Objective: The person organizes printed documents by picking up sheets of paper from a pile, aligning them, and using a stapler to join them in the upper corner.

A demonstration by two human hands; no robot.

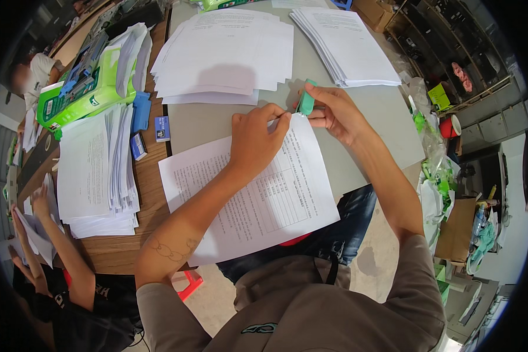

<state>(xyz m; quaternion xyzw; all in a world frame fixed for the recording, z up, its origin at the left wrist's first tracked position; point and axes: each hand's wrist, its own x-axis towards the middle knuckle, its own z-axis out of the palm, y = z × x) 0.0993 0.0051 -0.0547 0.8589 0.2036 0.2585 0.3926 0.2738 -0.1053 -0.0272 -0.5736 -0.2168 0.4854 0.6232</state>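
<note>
In my right hand [334, 110] is a small teal stapler [307, 97], its jaws at the far corner of a printed sheet or thin set of sheets [246, 198]. My left hand [259, 136] pinches that same corner between thumb and fingers, just left of the stapler. The printed paper bears text and a table grid, and its near edge reaches past the table edge over my lap. Whether a staple is in the corner cannot be made out. Beyond my hands lie a fanned stack of papers [229, 48] and a neater stack [347, 48] to its right.
On the wooden table at left stand a tall paper stack [92, 176], a green package [83, 97], a blue stapler [88, 57] and small blue staple boxes [162, 129]. A co-worker's hands [39, 202] handle papers at far left. Another person sits beyond. Metal shelves [457, 48] stand right.
</note>
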